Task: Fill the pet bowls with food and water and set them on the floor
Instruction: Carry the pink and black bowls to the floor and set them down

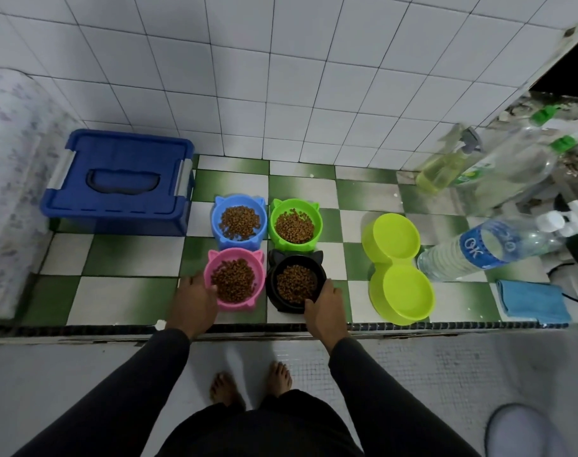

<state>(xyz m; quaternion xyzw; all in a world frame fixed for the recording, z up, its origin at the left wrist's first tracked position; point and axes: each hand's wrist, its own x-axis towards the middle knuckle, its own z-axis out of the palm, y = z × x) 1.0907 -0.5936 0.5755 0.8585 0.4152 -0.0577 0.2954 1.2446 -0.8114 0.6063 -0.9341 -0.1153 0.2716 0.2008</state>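
Several cat-eared bowls of brown kibble stand on a green-and-white tiled counter (123, 255): blue bowl (219, 206), green bowl (316, 219), pink bowl (258, 258), black bowl (272, 285). My left hand (192, 301) grips the near-left rim of the pink bowl. My right hand (324, 308) grips the near-right rim of the black bowl, thumb over the edge. A lime double dish (396, 268) sits to the right; it looks filled with clear water. A water bottle (488, 249) with a blue label lies on its side beside it.
A blue lidded box (119, 179) stands at the back left. A spray bottle (446, 166) and clear bottles (511, 159) lean at the back right. A folded blue cloth (531, 301) lies at the counter's right front. My bare feet (251, 380) stand on the grey floor below.
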